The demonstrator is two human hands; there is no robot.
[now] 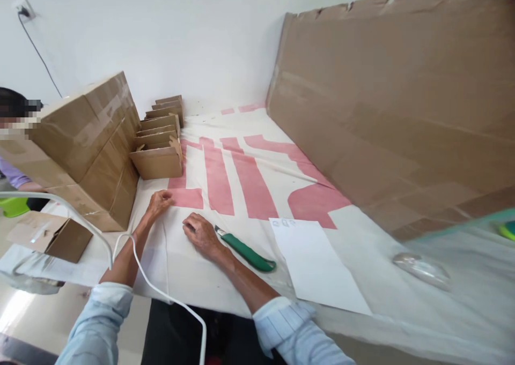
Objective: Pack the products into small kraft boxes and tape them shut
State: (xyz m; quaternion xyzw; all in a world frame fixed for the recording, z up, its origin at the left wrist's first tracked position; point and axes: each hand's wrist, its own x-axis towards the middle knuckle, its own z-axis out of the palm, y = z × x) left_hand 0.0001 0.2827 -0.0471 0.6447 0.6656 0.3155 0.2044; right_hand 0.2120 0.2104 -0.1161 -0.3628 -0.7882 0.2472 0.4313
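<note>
My left hand (159,202) rests over the table's cover near a stack of small cartons, its fingers drawn together. Whatever they hold, if anything, is too small to make out. My right hand (200,232) lies a little nearer and to the right, fingers curled inward; their contents cannot be seen. Just right of it, a green-handled utility knife (251,254) lies with its blade end towards the wrist. Beside the knife is a white sheet of paper (317,263) with faint marks along its top edge.
White cloth with red printed letters (217,177) covers the table. Open cartons (159,161) stand behind my left hand, by a taped cardboard box (92,156). A cardboard panel (394,97) leans at right. A white cable (155,287) crosses my left forearm. Another person is at far left.
</note>
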